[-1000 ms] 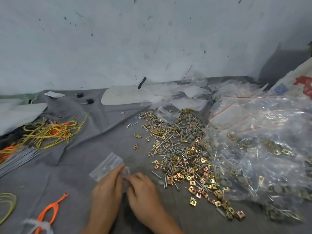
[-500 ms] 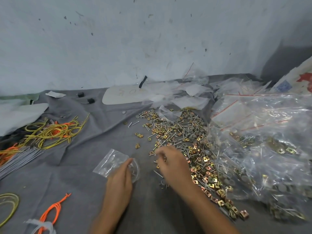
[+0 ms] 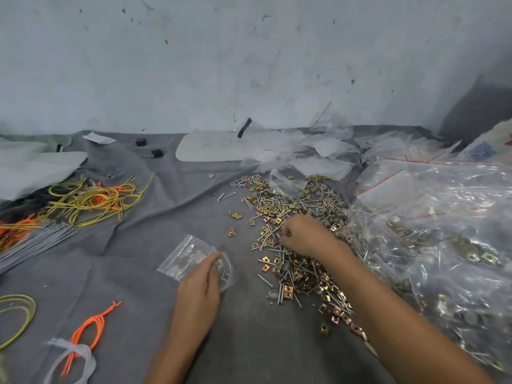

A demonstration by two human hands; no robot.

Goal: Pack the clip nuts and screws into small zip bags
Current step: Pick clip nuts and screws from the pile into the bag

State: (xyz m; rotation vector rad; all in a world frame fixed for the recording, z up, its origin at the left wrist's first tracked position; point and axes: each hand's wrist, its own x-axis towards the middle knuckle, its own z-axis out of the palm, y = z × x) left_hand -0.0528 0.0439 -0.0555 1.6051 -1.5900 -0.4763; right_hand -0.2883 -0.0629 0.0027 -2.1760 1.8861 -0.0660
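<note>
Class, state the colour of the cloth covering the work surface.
Grey; the cloth shows best in the head view.

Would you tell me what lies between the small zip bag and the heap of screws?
Only grey cloth and one stray clip nut, in the head view.

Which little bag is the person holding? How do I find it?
Start at the big pile of gold clip nuts and screws on the grey cloth. Just left of it, the left hand holds a small clear zip bag. Unlike the bags heaped on the right, it lies alone.
</note>
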